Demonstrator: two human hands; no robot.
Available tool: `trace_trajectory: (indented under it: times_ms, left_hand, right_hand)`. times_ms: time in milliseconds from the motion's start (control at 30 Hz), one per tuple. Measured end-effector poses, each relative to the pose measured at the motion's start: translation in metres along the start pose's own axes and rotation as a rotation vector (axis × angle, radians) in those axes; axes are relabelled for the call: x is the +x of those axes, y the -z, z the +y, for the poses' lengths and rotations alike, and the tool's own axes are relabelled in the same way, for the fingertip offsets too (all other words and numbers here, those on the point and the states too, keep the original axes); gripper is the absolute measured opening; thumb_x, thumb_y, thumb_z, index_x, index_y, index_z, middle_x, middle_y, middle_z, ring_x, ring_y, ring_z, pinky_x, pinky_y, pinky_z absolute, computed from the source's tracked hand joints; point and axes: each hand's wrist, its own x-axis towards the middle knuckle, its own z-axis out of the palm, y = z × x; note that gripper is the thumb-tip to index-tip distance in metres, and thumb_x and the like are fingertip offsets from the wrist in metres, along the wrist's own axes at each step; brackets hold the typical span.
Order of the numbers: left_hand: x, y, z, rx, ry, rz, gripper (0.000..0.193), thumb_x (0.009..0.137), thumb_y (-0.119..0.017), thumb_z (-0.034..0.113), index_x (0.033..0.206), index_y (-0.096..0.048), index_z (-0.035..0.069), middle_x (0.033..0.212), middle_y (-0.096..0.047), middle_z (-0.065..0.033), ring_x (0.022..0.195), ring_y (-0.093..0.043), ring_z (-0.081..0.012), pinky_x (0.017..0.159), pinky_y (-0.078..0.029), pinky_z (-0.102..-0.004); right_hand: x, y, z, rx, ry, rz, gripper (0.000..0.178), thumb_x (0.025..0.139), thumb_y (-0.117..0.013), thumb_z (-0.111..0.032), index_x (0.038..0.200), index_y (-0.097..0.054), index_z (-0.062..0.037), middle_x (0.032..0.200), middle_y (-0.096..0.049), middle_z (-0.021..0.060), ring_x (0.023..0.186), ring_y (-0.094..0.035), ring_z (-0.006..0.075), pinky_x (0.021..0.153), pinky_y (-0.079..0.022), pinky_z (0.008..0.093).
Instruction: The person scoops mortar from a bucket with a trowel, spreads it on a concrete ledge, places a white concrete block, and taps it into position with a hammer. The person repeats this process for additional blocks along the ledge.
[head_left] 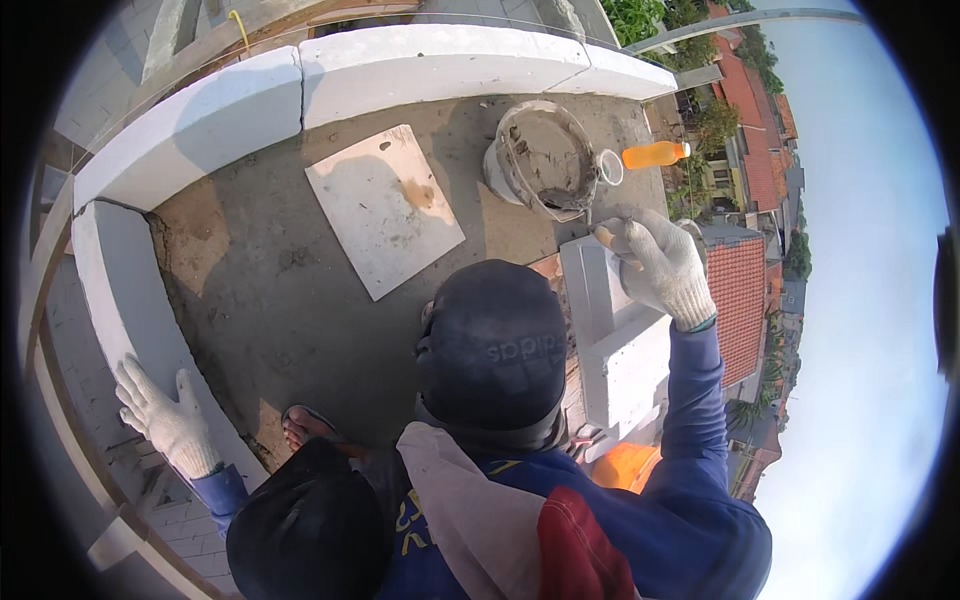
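Observation:
My left hand (pixel 170 418), in a pale knitted glove, rests open against the white block (pixel 135 310) at the left, fingers and thumb spread. At the right my gloved right hand (pixel 655 265) is raised above a stack of white blocks (pixel 625 370). Its fingers are curled in; something grey shows behind them, too hidden to name. Just beyond that hand stands a bucket (pixel 494 172) of wet grey mortar (pixel 555 155). A pale square board (pixel 385 210) with a wet brown patch lies flat on the grey surface, apart from both hands.
White blocks (pixel 430 65) form a low wall along the far edge, with a thin string beside it. An orange bottle (pixel 655 154) and a clear round cup (pixel 610 167) are by the bucket. Rounded black cloth (pixel 490 370) covers the lower middle. Red roofs (pixel 740 310) lie beyond the right edge.

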Motion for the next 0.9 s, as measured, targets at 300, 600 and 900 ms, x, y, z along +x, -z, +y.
trace_trajectory:
  times_ms: [300,600,900]
  left_hand:
    - [0.003,-0.024,-0.019,0.074,-0.064,-0.036,0.084,0.11,-0.066,0.031,0.182,-0.025,0.023,0.188,-0.029,-0.0077,0.17,-0.031,-0.0394,0.139,-0.031,-0.0565]
    - [0.02,0.001,-0.019,0.177,-0.104,-0.103,0.077,0.111,-0.064,0.041,0.178,-0.035,0.02,0.183,-0.04,-0.0081,0.166,-0.039,-0.0396,0.136,-0.036,-0.0572]
    - [0.058,0.014,-0.013,0.278,-0.243,-0.108,0.073,0.111,-0.059,0.062,0.174,-0.047,0.026,0.178,-0.048,-0.0076,0.163,-0.043,-0.0382,0.136,-0.037,-0.0551]
  right_hand:
    - [-0.142,0.067,0.101,0.488,-0.663,0.207,0.054,0.12,-0.058,-0.037,0.15,-0.065,0.0081,0.113,-0.08,0.0139,0.085,-0.079,0.0183,0.077,-0.068,0.0314]
    - [-0.187,-0.106,0.119,0.409,-0.611,-0.754,0.049,0.117,-0.059,-0.039,0.145,-0.07,-0.0008,0.123,-0.08,0.0107,0.099,-0.079,0.0223,0.088,-0.066,0.0372]
    - [-0.465,-0.154,0.221,0.967,-1.705,-0.187,0.031,0.111,-0.069,-0.023,0.135,-0.068,-0.0033,0.113,-0.075,0.0101,0.09,-0.078,0.0287,0.072,-0.069,0.0489]
